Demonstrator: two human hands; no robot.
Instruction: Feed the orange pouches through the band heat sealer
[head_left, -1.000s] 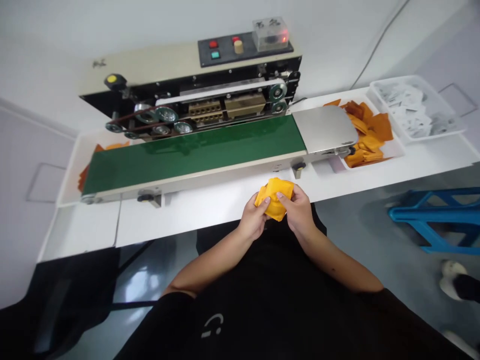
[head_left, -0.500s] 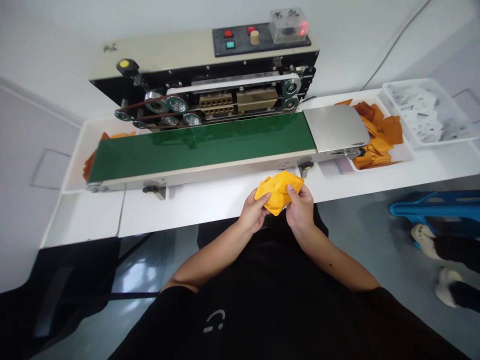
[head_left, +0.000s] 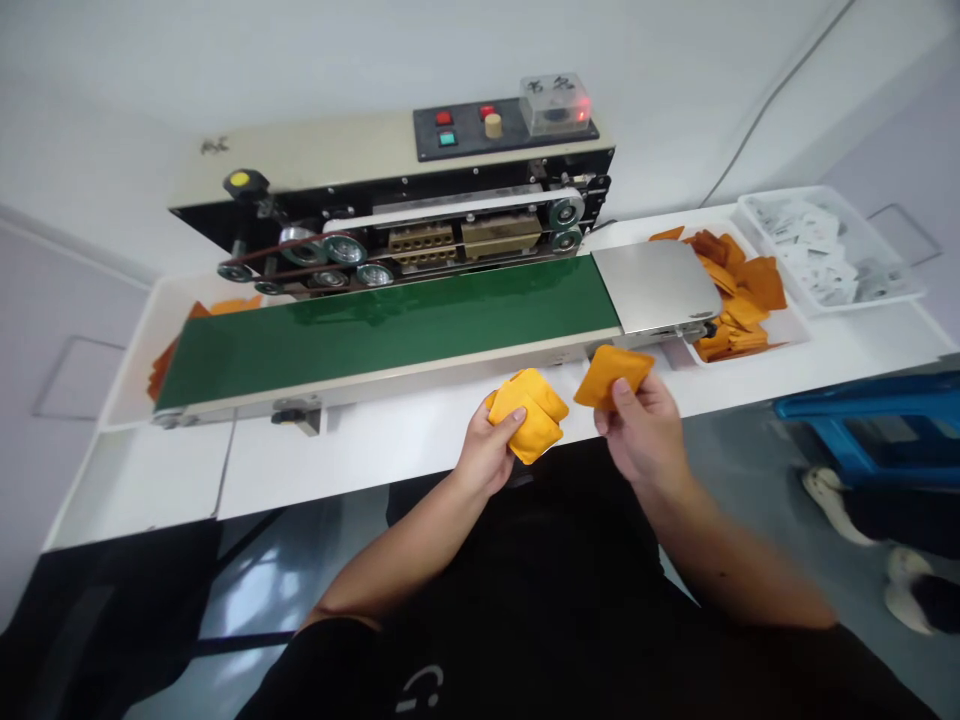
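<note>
Over the bench (head_left: 337, 465), left hand (head_left: 487, 450) holds orange pouches (head_left: 534, 418), right hand (head_left: 641, 432) another (head_left: 615, 378).

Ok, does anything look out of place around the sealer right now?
Mainly the orange pouches in the white tray right of the conveyor: they lie in a jumbled heap, some running under the steel plate. It looks untidy, not spilled. The green conveyor belt shows no visible damage.

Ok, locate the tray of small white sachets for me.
In the head view, the tray of small white sachets sits at the far right end of the white bench, directly beyond the tray of orange pouches.
</note>
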